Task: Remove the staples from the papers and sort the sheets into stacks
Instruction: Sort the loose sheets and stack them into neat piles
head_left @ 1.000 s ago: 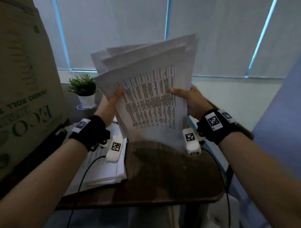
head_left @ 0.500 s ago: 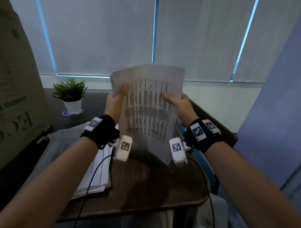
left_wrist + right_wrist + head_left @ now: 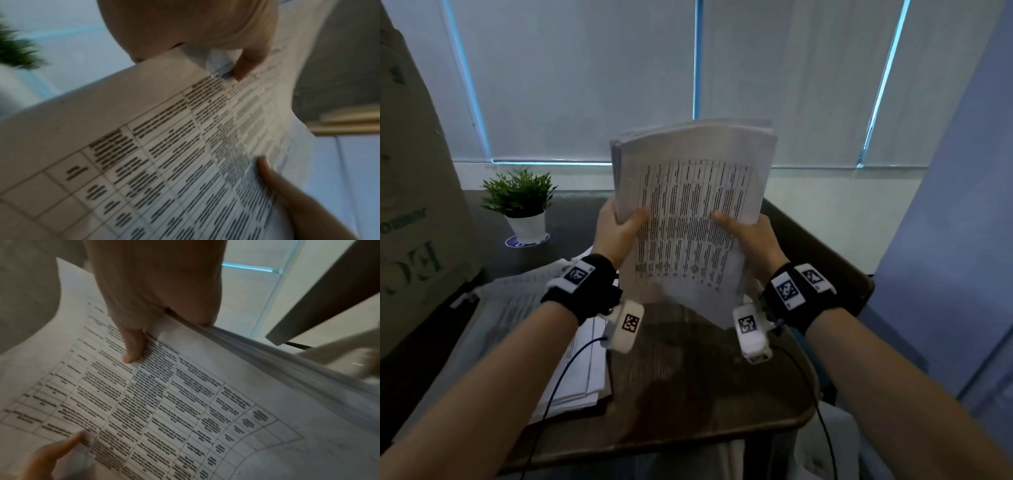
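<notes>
— Item one, the left hand (image 3: 619, 233): how is it sitting?

— It is gripping the left edge of the sheaf (image 3: 688, 219), thumb lying across the printed front, fingers going round behind. The wrist is bending upward, the forearm rising from the lower left.

— Item two, the right hand (image 3: 748, 240)?

— It is mirroring that on the right edge: thumb pressing on the printed table, the other fingers hidden behind the paper. In the right wrist view the thumb (image 3: 131, 352) is lying flat on the top page, and the edges of many sheets are fanning out just beyond it.

— Where is the sheaf itself?

— It is standing nearly upright in the air between both hands, above the desk (image 3: 705, 394), its lower part sagging toward the person. Whether its bottom edge is touching the desk, I cannot tell.

— Staple showing?

— Too blurred to say.

— Other entries?

— A flat stack (image 3: 571, 370) is lying on the desk's left part, under the left wrist. A potted plant (image 3: 522, 202) is standing well behind it, and a cardboard box (image 3: 410, 205) is filling the far left. Blinds (image 3: 585, 78) are covering the window behind.
</notes>
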